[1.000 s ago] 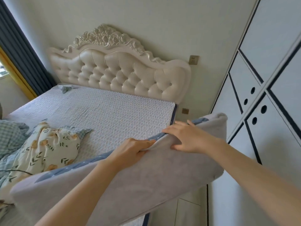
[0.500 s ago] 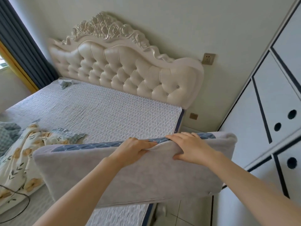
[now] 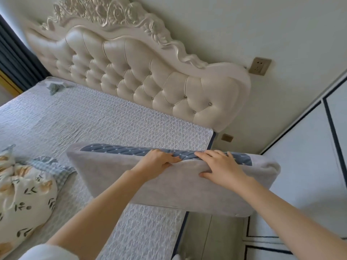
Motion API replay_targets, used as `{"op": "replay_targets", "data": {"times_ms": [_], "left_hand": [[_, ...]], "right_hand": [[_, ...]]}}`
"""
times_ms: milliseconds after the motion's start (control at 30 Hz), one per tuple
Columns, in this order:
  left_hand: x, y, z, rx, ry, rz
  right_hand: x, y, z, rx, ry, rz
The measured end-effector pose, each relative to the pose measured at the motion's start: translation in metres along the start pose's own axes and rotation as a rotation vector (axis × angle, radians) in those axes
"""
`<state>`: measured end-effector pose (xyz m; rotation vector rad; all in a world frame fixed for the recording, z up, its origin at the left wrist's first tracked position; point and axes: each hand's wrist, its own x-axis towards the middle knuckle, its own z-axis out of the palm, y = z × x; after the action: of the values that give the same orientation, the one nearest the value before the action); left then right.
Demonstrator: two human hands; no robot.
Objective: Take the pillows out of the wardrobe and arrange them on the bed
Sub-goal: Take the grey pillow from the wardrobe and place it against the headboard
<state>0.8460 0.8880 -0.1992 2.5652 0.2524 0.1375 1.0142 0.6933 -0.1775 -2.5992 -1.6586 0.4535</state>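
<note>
Ok so taking the bed [image 3: 78, 117] as my landmark and going left to right: a floral pillow [image 3: 24, 192] with yellow flowers and dark leaves lies on the bed's left part, with a blue checked cloth [image 3: 54, 167] just beside it. A small crumpled bluish cloth [image 3: 54, 87] sits up at the head of the bed, near the tufted cream headboard [image 3: 135, 72].

The grey pillow [image 3: 180, 186], with its navy quilted band along the top, hangs over the bed's right edge, part above the mattress and part out over the floor. I've got both hands on its top edge. My left hand [image 3: 155, 164] grips it, fingers curled over the navy band. My right hand [image 3: 221, 166] grips it too, fingers over the top, thumb pressed into the grey side.

Right of the bed: a wall socket [image 3: 260, 66] just past the headboard, then the white wardrobe [image 3: 304, 166] with dark trim lines.
</note>
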Motion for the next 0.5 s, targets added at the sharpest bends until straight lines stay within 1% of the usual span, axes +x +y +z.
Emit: {"op": "replay_targets", "data": {"times_ms": [100,233,367,500], "left_hand": [[0.034,-0.024,-0.004,0.0,-0.013,-0.037],[0.084,-0.054,-0.006,0.032,-0.019,-0.099],[0.138,-0.094,-0.009,0.08,-0.045,-0.166],[0.197,-0.131,-0.021,0.133,-0.074,-0.24]], "right_hand": [[0.034,0.016,-0.001,0.008,-0.034,-0.012],[0.09,0.043,-0.001,0.049,-0.117,-0.071],[0.16,0.071,0.005,0.13,-0.095,-0.122],[0.233,0.094,0.008,0.115,-0.062,-0.135]]}}
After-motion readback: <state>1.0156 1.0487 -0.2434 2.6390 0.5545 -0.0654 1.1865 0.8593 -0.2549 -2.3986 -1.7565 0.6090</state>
